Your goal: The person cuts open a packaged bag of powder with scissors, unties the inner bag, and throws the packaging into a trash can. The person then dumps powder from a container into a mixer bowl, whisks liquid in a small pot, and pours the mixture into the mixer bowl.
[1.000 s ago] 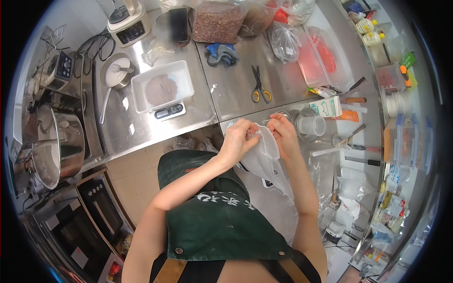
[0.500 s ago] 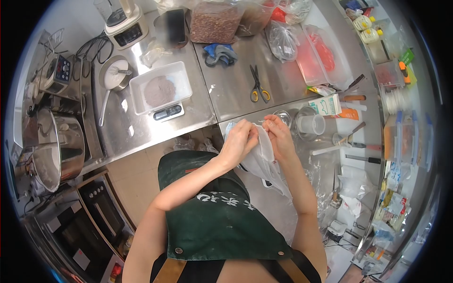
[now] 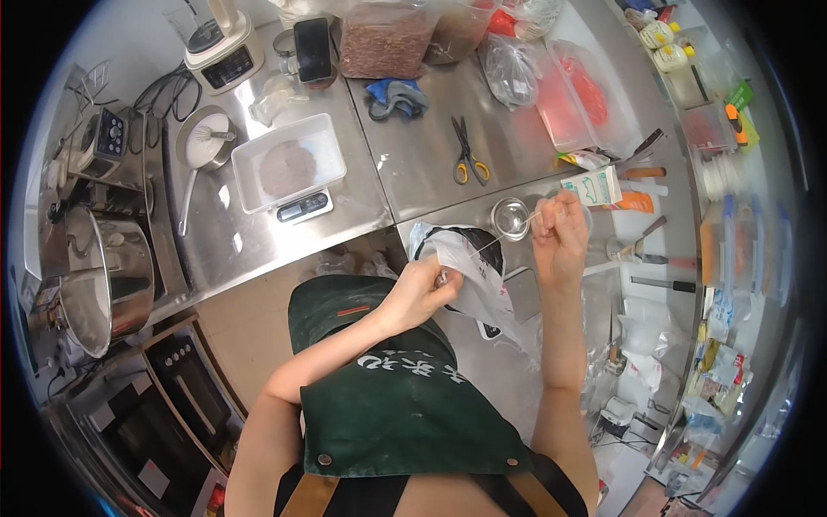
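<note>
Largest first: steel surface (image 3: pixel 413 159), running across the far side and turning toward near right. At far left of the scene, a big metal bowl (image 3: pixel 129 284). On the left part of the surface, a white tub (image 3: pixel 327 151) with grey-brown powder (image 3: pixel 289 170) in it; a scale (image 3: pixel 304 208) shows at its near edge.

White plastic bag (image 3: pixel 482 297): at the near edge of the right part, close in front of the person, rumpled and slanting toward near right. Something dark shows at its far side; lining or contents, cannot tell.

Left hand (image 3: pixel 420 293): at the bag's left side, fingers pinched on the gathered plastic. Right hand (image 3: pixel 560 237): raised to the right of the bag, apart from it, fingers clenched on the end of a string.

Scissors (image 3: pixel 469 155): on the far part of the surface, handles toward near, well apart from both hands. Clear bowl (image 3: pixel 510 219): between the scissors and the bag, just left of the right fingers.

Smallest, the string (image 3: pixel 500 240): thin, pale, roughly straight from the bag to the right fingers. Whether its bag end is attached cannot be told.

Step in hand (judgement): drawing the string away from the bag. Next move appears to call for a firm left pinch, so the bag does not follow the pull, and an even right-hand tug, clear of the bowl.
</note>
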`<state>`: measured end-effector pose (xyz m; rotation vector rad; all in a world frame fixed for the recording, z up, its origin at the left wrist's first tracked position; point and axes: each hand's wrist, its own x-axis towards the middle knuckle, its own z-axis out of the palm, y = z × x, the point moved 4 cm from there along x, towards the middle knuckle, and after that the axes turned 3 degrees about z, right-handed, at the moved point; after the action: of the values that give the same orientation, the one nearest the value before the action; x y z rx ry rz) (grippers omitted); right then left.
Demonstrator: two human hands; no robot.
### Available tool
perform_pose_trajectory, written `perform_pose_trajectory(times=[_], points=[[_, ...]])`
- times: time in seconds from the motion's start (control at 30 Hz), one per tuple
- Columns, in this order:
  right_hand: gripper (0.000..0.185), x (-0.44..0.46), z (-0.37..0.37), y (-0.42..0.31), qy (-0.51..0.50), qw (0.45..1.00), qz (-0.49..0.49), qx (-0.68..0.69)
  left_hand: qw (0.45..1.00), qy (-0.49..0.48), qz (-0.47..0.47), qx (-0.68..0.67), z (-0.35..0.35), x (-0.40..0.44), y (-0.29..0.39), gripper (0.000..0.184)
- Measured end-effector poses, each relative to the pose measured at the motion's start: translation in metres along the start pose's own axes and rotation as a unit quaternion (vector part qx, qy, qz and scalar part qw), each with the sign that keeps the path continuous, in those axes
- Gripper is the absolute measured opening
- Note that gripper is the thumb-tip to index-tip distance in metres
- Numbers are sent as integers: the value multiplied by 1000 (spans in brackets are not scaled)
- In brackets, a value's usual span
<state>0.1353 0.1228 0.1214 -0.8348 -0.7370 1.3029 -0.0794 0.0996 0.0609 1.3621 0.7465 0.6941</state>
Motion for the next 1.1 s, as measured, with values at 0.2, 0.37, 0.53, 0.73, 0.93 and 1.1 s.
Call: perform_pose_trajectory(times=[0.2,0.37,0.53,0.73,0.93,1.1], points=[[22,1,-9,47,17,973,147,-175,994,-1,-15,-106,-4,-3,6,7],[22,-8,-4,75,-96,911,175,-361,983,-37,61,-171,-6,-12,30,5],[24,-16,15,48,-258,794,16,-550,944,-49,91,-313,-4,-16,29,6],[21,-29,18,40,-275,732,-26,-623,905,-165,69,-387,11,-36,47,10],[23,-38,0,48,-298,694,28,-655,887,-216,52,-405,19,-40,47,9],[22,-42,-1,39,-266,720,62,-638,906,-206,72,-364,16,-50,46,8]])
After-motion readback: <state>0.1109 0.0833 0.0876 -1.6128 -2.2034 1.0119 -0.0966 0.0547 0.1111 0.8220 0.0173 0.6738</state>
